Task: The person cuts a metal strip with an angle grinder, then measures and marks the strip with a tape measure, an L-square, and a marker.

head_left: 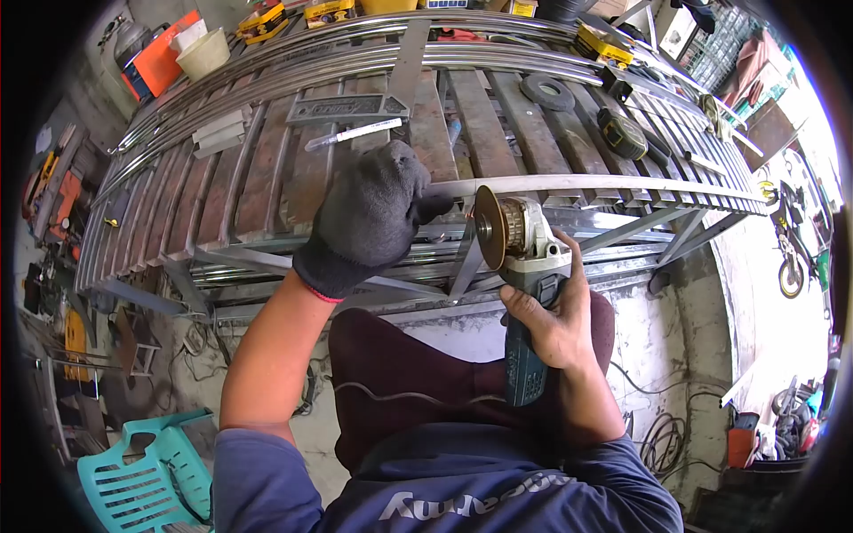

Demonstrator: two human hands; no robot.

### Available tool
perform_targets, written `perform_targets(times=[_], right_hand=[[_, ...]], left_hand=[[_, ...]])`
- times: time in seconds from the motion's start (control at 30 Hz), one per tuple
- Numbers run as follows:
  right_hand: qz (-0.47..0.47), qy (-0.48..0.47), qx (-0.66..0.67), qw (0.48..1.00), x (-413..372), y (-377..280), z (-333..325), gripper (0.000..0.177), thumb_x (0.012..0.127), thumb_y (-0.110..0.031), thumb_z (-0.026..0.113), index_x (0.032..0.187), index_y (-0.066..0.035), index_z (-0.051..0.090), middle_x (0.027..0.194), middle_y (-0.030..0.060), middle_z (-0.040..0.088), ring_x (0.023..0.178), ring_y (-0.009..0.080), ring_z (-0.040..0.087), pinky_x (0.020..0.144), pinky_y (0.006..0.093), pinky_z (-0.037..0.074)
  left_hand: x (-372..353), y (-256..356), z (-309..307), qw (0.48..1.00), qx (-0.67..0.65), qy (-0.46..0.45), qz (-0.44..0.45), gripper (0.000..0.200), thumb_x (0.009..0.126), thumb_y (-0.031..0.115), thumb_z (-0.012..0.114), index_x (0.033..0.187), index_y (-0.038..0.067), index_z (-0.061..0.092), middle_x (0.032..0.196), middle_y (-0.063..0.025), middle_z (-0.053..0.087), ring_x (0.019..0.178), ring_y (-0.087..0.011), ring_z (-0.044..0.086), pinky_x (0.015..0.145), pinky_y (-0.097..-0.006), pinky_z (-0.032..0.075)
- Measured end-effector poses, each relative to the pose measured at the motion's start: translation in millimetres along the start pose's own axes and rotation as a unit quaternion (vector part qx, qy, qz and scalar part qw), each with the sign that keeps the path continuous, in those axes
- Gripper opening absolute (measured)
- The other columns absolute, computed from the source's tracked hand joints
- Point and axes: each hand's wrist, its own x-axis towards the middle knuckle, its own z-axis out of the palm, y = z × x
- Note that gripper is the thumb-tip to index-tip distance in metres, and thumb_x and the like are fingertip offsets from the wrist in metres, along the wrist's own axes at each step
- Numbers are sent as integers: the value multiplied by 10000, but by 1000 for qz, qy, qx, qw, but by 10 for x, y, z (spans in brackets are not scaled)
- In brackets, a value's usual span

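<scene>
My left hand (369, 213), in a black knit glove, is closed around the left end of a thin metal bar (613, 183) lying along the bench's near edge. My bare right hand (566, 324) grips an angle grinder (526, 366), its body pointing down toward my lap. The grinder's brown cutting disc (490, 228) stands upright, its top edge right at the bar, just right of my gloved fingers. A white marker pen (369, 130) rests on the slats beyond my left hand. Behind it lies a grey metal square (346, 108).
The slatted metal bench (209, 209) spans the view. A tape measure (624, 133) and a round dark disc (547, 91) lie at its right. Long shiny tubes (329, 55) run along the back. A teal plastic chair (147, 480) stands lower left; coiled cable (665, 442) lies lower right.
</scene>
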Motion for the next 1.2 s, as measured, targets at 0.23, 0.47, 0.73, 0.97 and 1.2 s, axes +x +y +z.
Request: perform_targets(times=[0.23,0.47,0.73,0.97,1.2], right_hand=[[-13,2,0,1000,20,66,9,890,981,-86,904,1662,40,345,1341,140,737,1206,196,704,1075,364,568],[8,3,25,1000,3,6,38,896,988,-102,924,1659,40,349,1374,153,753,1273,213,708,1147,385,548],[4,3,4,1000,15,-4,27,867,998,-111,916,1651,27,362,1359,151,763,1234,211,725,1124,384,562],[8,-1,10,1000,37,-55,43,891,988,-83,912,1660,23,336,1336,144,769,1218,210,730,1113,384,568],[8,7,21,1000,47,-31,47,881,991,-82,909,1658,31,345,1322,137,765,1214,208,728,1107,385,569]], left_hand=[[-12,-28,-7,1000,14,-7,-3,311,1055,296,849,1065,53,655,1018,-154,645,910,-407,645,799,-531,501],[-43,-51,38,994,104,3,26,354,1077,414,778,1016,74,700,1020,-121,633,943,-350,667,834,-523,530],[-32,-35,-3,998,64,-9,24,318,1047,319,836,1076,56,659,1039,-149,641,942,-388,650,838,-530,523],[-52,-65,45,991,127,6,51,333,1090,392,731,1060,68,658,1065,-169,629,975,-403,644,917,-560,522],[-57,-64,7,994,94,-4,47,321,1008,238,879,1140,43,661,1072,-154,640,986,-405,634,887,-533,518]])
